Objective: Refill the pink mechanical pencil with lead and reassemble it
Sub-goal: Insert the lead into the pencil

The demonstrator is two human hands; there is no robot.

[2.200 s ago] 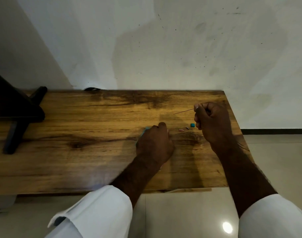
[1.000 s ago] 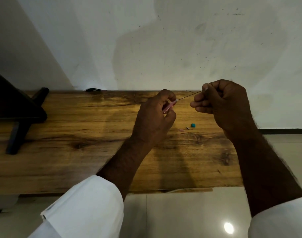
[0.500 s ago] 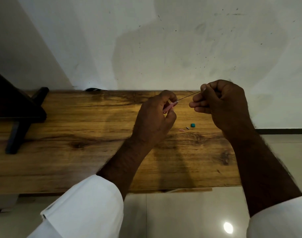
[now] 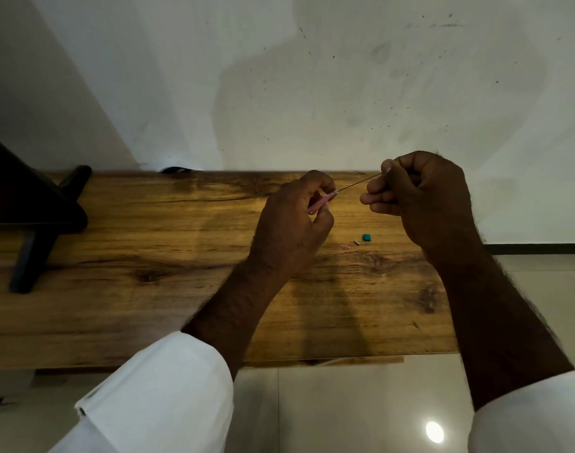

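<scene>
The pink mechanical pencil is held up in the air above the table, inside the left hand. Only a short pink part of it shows, with a pale end peeking out between the fingers of that hand; the rest is hidden in the closed fist, so I cannot tell how long it is or whether its tip is on. The lead is a very thin dark stick. One end sits right at the pale end of the pencil, and the other end is pinched by the right hand, whose fingers are curled tight around it, up and to the right of the pencil. I think the step in hand is feeding the lead into the open end of the pencil. It looks like most of the lead is outside, so the refill seems only begun. The next move likely calls for a slow, straight push along the line of the pencil, with both hands kept steady, because such a thin stick could snap if it bends. On the table, below the space between the two hands, lie three tiny pieces close together: a teal piece, a small grey piece just beside it, and a small pink piece next to that. These may be the pencil's cap and other parts, waiting to go back on, but they are too small to be sure.
</scene>
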